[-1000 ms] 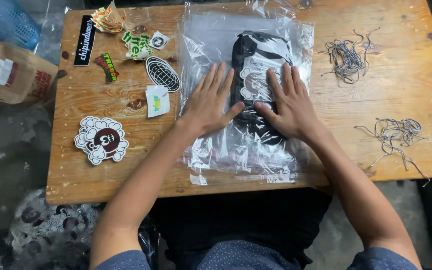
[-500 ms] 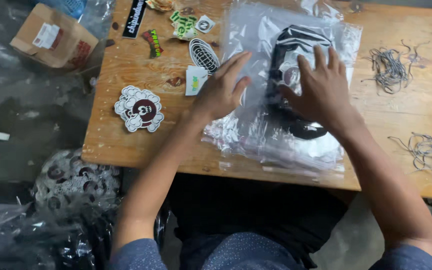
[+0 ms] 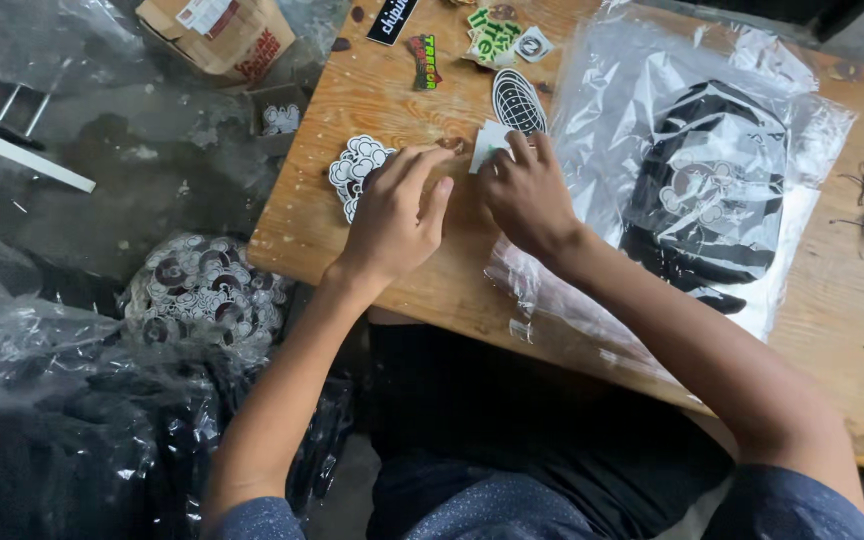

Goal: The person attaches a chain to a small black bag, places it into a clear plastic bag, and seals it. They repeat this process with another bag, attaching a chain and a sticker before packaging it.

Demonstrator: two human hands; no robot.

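— Paper-thin, that small white and green sticker [image 3: 492, 146]; light, limp, quick to crease. Where is it?

— On the wooden surface [image 3: 407, 290], just beside the oval globe sticker [image 3: 519, 100]. The right hand [image 3: 527, 195] has its fingertips [image 3: 515, 150] narrowed onto its lower edge, touching it.

— Best place to take it?

— By a corner or edge, I judge; flat on wood it likely needs a nail under it.

— And the left hand [image 3: 392, 215]?

— Lying half-curled over the cloud-shaped sticker [image 3: 352, 170], fingers loosely together, holding nothing I can see. The clear bag with the black printed garment [image 3: 712, 190] lies to the right, apart.
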